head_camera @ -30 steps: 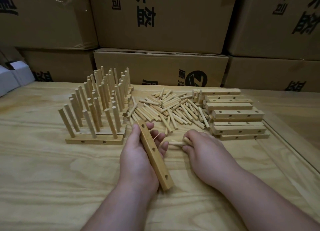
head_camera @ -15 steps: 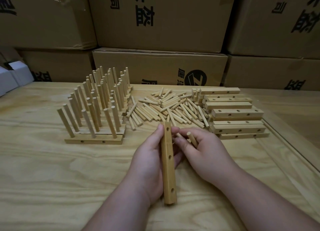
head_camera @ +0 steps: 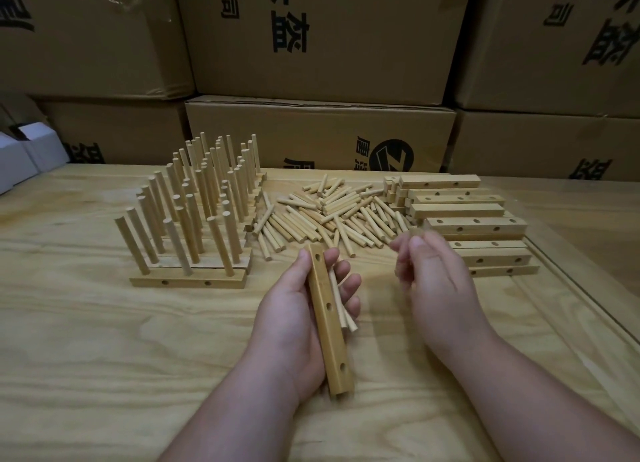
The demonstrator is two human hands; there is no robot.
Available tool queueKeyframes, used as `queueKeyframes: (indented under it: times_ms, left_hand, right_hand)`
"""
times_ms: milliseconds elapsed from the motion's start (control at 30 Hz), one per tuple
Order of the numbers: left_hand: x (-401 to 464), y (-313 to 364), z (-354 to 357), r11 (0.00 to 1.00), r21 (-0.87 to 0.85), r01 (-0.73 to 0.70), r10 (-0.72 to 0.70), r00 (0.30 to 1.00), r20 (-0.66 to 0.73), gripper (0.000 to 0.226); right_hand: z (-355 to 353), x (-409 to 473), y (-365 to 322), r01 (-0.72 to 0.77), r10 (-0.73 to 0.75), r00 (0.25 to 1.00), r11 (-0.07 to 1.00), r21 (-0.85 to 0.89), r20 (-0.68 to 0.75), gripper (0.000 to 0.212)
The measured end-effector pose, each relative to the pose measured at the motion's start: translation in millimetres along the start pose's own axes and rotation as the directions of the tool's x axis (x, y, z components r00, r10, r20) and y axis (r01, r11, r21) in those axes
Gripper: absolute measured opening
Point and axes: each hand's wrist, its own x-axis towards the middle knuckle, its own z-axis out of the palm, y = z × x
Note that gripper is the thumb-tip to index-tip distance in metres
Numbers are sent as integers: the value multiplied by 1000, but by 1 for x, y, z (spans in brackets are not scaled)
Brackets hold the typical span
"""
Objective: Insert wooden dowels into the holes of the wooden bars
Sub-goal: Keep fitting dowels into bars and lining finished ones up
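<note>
A: Centre-front, left hand (head_camera: 298, 309): grips long pale wooden bar with three holes (head_camera: 329, 323), thumb along near-left edge, fingers curled round far side. Bar lengthwise, pointing away, raised off light plywood tabletop (head_camera: 86, 340).

B: Also in that hand: couple of short pale wooden dowels (head_camera: 341, 302), tucked between bar and fingers, ends poking out below fingertips.

A: Right hand (head_camera: 433, 274)?

B: Blurred. Raised just right of bar, apart from it. Fingers bent inward, thumb up; possibly dowel tip at thumb — cannot tell whether holding anything.

A: Behind hands?

B: Loose heap of short round wooden dowels (head_camera: 332, 216), scattered flat mid-table, touching neighbours either side.

A: Left of heap?

B: Cluster of finished wooden bars with upright dowels (head_camera: 194, 212), rows packed one behind another, pegs leaning slightly left. Nearest bar shows two side holes.

A: Right of heap?

B: Stack of plain drilled wooden bars (head_camera: 464, 219), laid crosswise in stepped tiers, holes facing up and forward. Nearest tiers just beyond right hand.

A: Background?

B: Wall of brown cardboard cartons with black printed characters (head_camera: 322, 39), stacked along far table edge. Small white open box (head_camera: 31, 150) at far left.
</note>
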Motion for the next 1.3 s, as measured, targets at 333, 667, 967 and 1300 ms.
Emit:
queueKeyframes:
  times_ms: [333, 667, 967, 1300]
  left_hand:
    - [-2, -1, 0, 999, -34, 30, -29, 999, 23, 49]
    - [-4, -2, 2, 999, 21, 41, -41, 999, -14, 36]
    - [-1, -3, 0, 999, 15, 35, -34, 999, -34, 37]
    - [-1, -5, 1, 1000, 28, -3, 4, 1000, -16, 31]
  right_hand:
    - [0, 4, -7, -254, 211, 967, 793, 554, 142, 21]
    - [-1, 3, 0, -215, 113, 967, 844, 491, 230, 31]
    - [-1, 1, -1, -179, 69, 968, 864, 471, 242, 37]
    - [0, 1, 2, -131, 51, 977, 908, 399, 206, 23]
